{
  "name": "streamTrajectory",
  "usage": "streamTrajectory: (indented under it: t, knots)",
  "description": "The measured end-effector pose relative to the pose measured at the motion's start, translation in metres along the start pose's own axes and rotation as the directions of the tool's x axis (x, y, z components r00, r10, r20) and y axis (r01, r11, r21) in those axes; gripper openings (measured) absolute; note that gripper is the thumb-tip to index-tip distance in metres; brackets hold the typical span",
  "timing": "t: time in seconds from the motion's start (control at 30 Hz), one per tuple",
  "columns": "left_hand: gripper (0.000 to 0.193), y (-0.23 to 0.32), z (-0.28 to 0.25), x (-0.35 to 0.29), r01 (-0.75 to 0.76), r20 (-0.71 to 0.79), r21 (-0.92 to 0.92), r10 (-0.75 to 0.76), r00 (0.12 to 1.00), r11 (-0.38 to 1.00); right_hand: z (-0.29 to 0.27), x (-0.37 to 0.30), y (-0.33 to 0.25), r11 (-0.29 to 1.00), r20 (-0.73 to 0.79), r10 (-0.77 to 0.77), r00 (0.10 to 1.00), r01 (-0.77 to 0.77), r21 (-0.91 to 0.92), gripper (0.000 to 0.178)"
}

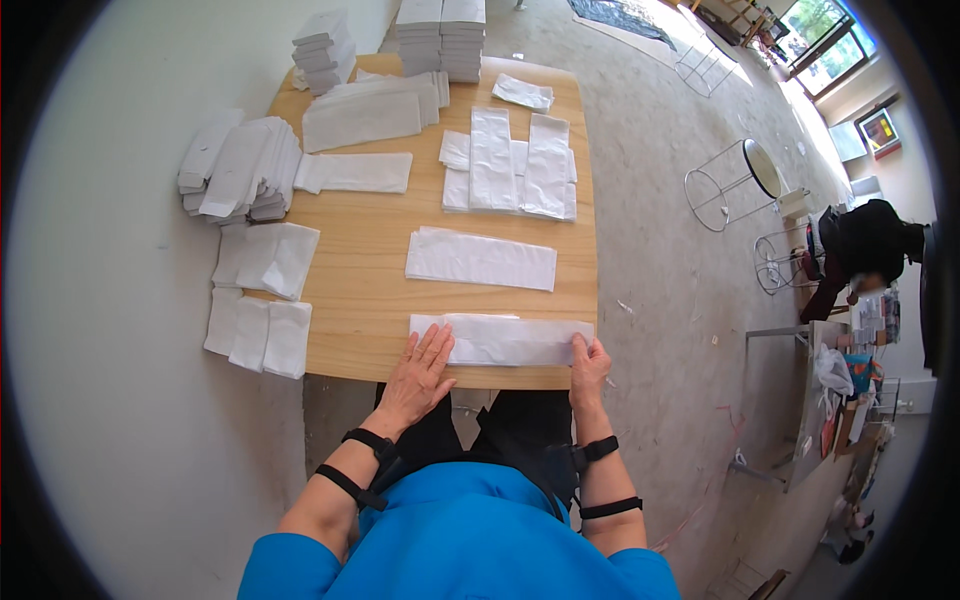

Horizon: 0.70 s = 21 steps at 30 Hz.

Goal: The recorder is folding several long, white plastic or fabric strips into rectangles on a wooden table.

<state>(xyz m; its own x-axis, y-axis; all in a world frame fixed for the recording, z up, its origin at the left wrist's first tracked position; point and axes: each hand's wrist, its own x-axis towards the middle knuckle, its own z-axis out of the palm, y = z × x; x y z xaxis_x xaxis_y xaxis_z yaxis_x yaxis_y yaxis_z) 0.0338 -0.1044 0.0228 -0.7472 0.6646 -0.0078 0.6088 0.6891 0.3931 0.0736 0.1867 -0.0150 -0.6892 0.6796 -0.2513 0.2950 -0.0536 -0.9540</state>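
A long white paper strip, flat like a folded sleeve [510, 342], lies along the near edge of the wooden table. My left hand [420, 368] rests on its left end with the fingers stretched out flat. At the strip's right end, my right hand [590, 362] pinches the corner between thumb and fingers. Just beyond it lies a second stack of white strips [482, 260], touched by neither hand. Farther back, several white folded packets [508, 165] lie crosswise over one another.
On the table's [355, 330] left side sit fanned white packets [265, 260] and a heap of flat white boxes [250, 165]. Tall box stacks [440, 40] stand at the back. To the right are a round stool [760, 168], a bent-over person [865, 250] and a cluttered side table [815, 400].
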Motion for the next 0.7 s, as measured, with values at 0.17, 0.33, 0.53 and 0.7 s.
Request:
streamTrajectory:
  t: [0.17, 0.33, 0.53, 0.7]
  knots:
    - [0.073, -0.002, 0.004, -0.001, 0.009, 0.009, 0.037, -0.009, 1.0, 0.999, -0.002, 0.003, 0.004, 0.998, 0.005, -0.011, 1.0, 0.011, -0.065, 0.021]
    - [0.072, 0.0, 0.003, 0.005, -0.002, 0.023, 0.011, 0.002, 1.0, 1.0, -0.011, 0.009, 0.007, 0.947, -0.033, 0.002, 0.999, -0.012, -0.32, 0.028]
    - [0.066, 0.002, -0.017, -0.009, 0.106, -0.125, -0.094, -0.117, 0.985, 0.99, 0.019, -0.039, -0.076, 0.212, 0.06, -0.815, 0.577, 0.393, -0.895, 0.026]
    - [0.053, 0.006, -0.006, -0.008, 0.249, -0.239, -0.14, -0.277, 0.931, 0.958, 0.077, -0.062, -0.045, 0.998, 0.507, -0.053, 0.86, 0.068, -0.011, 0.019]
